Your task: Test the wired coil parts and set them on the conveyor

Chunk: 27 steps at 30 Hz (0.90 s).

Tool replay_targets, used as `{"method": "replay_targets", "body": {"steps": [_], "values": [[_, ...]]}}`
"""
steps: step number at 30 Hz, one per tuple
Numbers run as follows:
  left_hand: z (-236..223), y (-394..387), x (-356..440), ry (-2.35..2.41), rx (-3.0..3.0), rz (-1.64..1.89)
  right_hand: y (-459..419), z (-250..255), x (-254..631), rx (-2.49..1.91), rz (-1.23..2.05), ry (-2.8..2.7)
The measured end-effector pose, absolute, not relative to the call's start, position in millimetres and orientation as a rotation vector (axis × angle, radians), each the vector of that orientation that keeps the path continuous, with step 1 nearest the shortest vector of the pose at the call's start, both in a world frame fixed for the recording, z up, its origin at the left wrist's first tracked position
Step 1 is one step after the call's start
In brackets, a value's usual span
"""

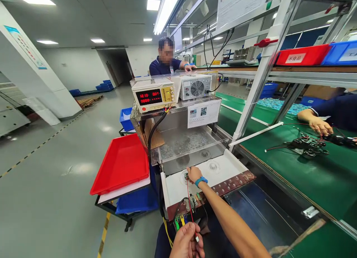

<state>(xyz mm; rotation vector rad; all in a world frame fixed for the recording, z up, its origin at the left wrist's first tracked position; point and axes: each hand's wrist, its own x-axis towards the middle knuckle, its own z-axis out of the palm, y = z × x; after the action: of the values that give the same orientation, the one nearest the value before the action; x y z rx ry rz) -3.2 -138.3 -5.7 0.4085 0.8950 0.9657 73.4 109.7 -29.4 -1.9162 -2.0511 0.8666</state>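
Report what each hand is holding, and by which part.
The left hand pinches a red wire near its white connector. The right hand holds a small part by its right side.

Left hand (187, 241) pinches a red wire (189, 198), right hand (194, 174) a small part (186, 176).

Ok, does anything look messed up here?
Maybe: the white work surface has round, scuffed-looking marks, one just beyond the right hand. They stand out against the plainer white, possibly just wear. I see no clear spill.

Small part (186, 176) partly hidden by right fingers (190, 171)
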Motion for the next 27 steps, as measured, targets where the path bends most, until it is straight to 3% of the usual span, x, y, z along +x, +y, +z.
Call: {"method": "replay_targets", "body": {"steps": [13, 27], "values": [[61, -83, -5, 0.997, 0.559, 1.232, 102, -34, 89, -1.567, 0.567, -2.527], [59, -58, -2, 1.012, 0.645, 1.255, 104, -30, 89, -1.666, 0.528, -2.514]]}}
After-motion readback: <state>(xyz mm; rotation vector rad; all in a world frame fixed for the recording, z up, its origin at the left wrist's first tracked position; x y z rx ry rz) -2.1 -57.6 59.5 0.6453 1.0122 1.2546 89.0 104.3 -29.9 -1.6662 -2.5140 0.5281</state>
